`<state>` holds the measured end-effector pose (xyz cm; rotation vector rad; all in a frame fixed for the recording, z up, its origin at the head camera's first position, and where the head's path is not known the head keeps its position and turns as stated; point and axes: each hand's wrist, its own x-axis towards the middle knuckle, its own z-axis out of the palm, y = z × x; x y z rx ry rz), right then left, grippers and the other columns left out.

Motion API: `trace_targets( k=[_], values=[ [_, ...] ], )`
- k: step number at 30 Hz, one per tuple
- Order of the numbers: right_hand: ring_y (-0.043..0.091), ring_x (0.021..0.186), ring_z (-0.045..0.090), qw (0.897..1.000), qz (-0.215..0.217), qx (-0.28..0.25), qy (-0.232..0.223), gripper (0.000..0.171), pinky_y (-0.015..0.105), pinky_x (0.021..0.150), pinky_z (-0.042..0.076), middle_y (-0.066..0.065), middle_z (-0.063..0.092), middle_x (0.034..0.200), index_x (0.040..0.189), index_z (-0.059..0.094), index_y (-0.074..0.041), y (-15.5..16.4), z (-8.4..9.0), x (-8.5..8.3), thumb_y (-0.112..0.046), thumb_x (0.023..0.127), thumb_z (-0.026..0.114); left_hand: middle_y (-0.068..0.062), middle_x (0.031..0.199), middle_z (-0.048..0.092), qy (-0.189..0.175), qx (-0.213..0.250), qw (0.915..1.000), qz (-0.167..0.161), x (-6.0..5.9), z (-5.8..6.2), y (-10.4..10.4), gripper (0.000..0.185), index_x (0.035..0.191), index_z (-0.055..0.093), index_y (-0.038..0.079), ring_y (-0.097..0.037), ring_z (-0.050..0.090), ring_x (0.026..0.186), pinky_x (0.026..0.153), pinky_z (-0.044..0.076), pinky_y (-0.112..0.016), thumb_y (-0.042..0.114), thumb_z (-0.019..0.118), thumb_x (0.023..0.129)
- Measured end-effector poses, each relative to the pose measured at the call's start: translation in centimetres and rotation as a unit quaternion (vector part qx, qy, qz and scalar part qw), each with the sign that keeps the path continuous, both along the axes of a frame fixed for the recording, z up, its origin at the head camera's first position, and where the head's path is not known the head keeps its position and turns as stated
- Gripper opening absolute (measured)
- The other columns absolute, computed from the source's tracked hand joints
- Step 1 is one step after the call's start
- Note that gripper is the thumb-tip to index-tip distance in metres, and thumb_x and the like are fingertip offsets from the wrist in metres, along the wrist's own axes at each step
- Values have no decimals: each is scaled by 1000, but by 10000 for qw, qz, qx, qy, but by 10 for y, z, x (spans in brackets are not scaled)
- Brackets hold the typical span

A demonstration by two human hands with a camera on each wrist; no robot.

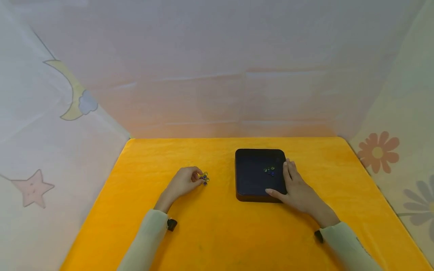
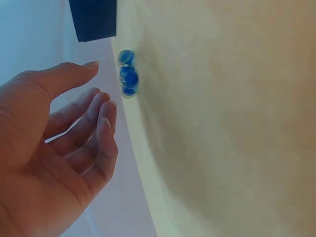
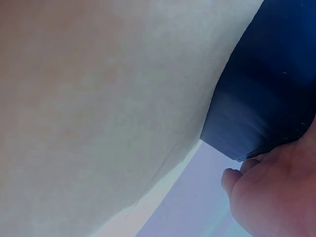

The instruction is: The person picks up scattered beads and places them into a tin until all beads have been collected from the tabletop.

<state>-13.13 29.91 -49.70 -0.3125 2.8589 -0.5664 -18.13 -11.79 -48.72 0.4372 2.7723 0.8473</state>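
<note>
On the yellow cloth, a small cluster of glass marbles [image 1: 205, 178], blue and clear yellowish, lies at the fingertips of my left hand [image 1: 183, 183]. In the left wrist view the thumb and loosely bent fingers are apart with nothing between them, close beside the marbles [image 2: 129, 79]. A black square tray [image 1: 250, 171] stands to the right, with several more marbles [image 1: 270, 171] on its floor. My right hand [image 1: 300, 192] rests against the tray's right side, fingers extended along the wall and thumb over the near rim. The right wrist view shows the tray's outer wall [image 3: 252, 103] beside the palm.
The yellow cloth [image 1: 217, 233] covers the table up to the pale walls at the back and sides. The back wall [image 1: 217, 101] rises just behind the table's far edge. Dark wrist cameras [image 1: 171, 224] sit at both sleeve cuffs.
</note>
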Motion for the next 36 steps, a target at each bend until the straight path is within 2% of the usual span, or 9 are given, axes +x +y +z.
trace_targets(
  k=[4, 10, 20, 36],
  values=[
    [51, 162, 3, 10000, -4, 33, 29, 126, 70, 118, 36, 14, -28, 173, 166, -14, -2, 0, -1, 0, -81, 94, 53, -1, 96, 73, 57, -234, 9994, 266, 5, -6, -6, 24, 115, 76, 11, -13, 64, 84, 78, 57, -36, 26, 79, 96],
    [51, 162, 2, 10000, -11, 43, 29, 127, 71, 119, 33, 15, -27, 173, 166, -14, -1, 0, -2, 0, -81, 93, 53, -2, 95, 73, 46, -293, 9988, 393, 6, -13, -10, 24, 114, 76, 11, -14, 65, 82, 77, 57, -37, 27, 79, 96],
    [51, 162, 2, 10000, 5, 13, 41, 126, 71, 119, 33, 15, -26, 174, 166, -13, -1, -1, -1, 0, -81, 93, 53, -2, 97, 76, 32, -350, 9986, 398, 4, -19, -10, 21, 107, 79, 12, -14, 70, 86, 80, 60, -36, 30, 79, 96],
    [50, 163, 2, 10000, -8, 13, 55, 126, 70, 118, 35, 16, -24, 174, 166, -11, -1, -2, 1, 1, -80, 94, 54, -1, 94, 76, -112, -501, 9984, 222, 0, -17, -6, 22, 104, 80, 11, -12, 68, 82, 78, 60, -34, 31, 79, 96]
  ],
)
